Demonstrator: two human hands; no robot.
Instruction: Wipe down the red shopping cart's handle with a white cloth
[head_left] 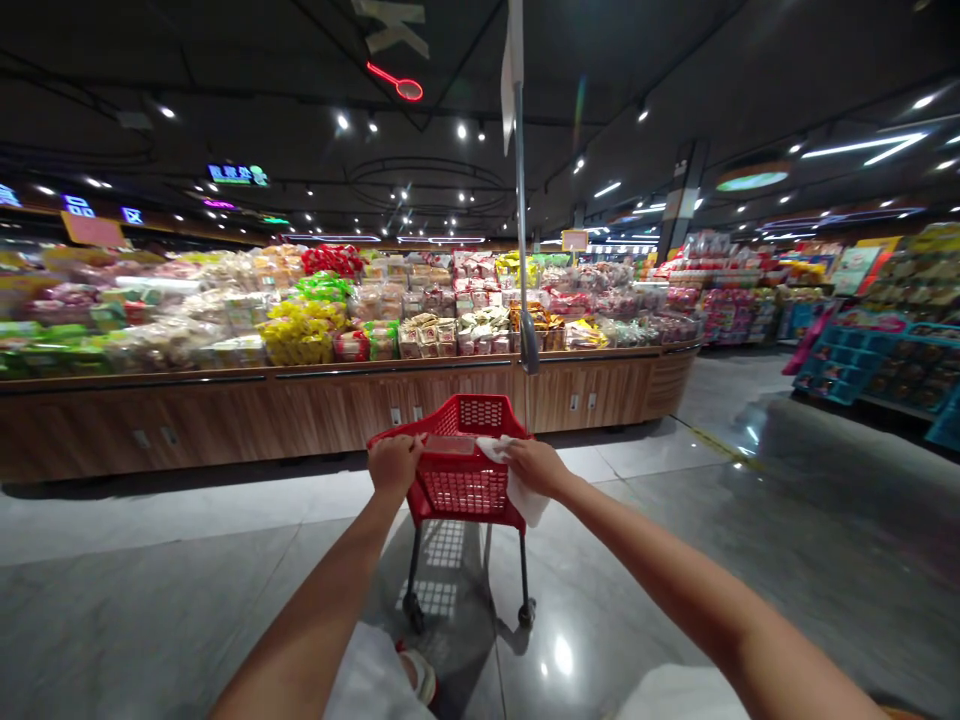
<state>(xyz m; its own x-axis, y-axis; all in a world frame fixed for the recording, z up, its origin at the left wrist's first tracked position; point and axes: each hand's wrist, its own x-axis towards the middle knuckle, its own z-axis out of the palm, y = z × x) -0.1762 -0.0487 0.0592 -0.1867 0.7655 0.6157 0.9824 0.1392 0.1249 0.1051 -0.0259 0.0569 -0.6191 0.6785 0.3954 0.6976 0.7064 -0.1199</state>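
Note:
A red plastic shopping cart stands on the floor directly in front of me, on dark legs with wheels. My left hand is closed around the left end of its handle. At the right end, my right hand is closed on a white cloth, perhaps a wipe or tissue. Part of the cloth lies over the handle and the rest hangs down beside the basket. Between the hands, the middle of the handle shows a pale label strip. My right fingertips are partly hidden by the cloth.
Ahead, a long wood-panelled display counter carries heaps of packaged snacks. A metal pole rises at its front edge. Blue display racks stand to the right, past an aisle of shiny grey floor.

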